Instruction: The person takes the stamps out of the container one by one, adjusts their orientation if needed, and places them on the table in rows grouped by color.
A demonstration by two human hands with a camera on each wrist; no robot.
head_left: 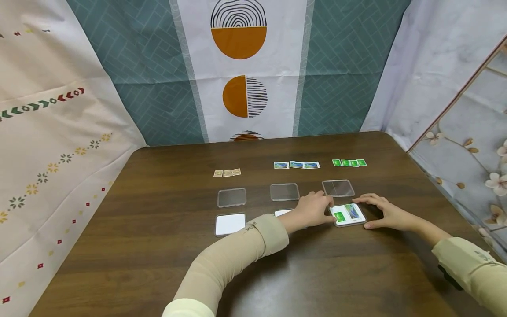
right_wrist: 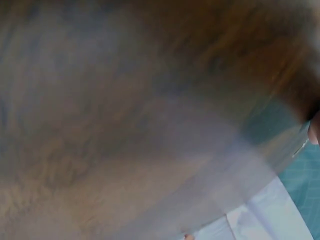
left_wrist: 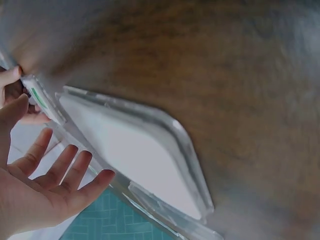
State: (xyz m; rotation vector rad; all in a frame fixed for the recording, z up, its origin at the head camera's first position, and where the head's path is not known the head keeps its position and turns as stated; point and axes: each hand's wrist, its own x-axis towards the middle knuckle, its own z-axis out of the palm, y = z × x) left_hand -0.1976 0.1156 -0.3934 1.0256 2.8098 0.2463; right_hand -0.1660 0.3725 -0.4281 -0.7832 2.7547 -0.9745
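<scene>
A clear case with a white card [head_left: 342, 208] lies at the right of the table. On the card are a green stamp [head_left: 339, 216] and a blue landscape stamp [head_left: 351, 211]. My left hand [head_left: 314, 208] reaches to its left end, thumb and forefinger at the corners there. In the left wrist view that hand's fingers are spread and relaxed. At the opposite end is my right hand [head_left: 386, 214], its forefinger extended at the far corner and its thumb at the near one. In the right wrist view, which is blurred, the case does not show.
Two more white-card cases stand leftward: one [head_left: 230, 224] in full view, another [head_left: 282, 212] mostly behind my left wrist. Clear lids [head_left: 232, 197] lie in a row beyond. Farther back are tan stamps [head_left: 227, 173], blue stamps [head_left: 296, 164] and green stamps [head_left: 349, 163].
</scene>
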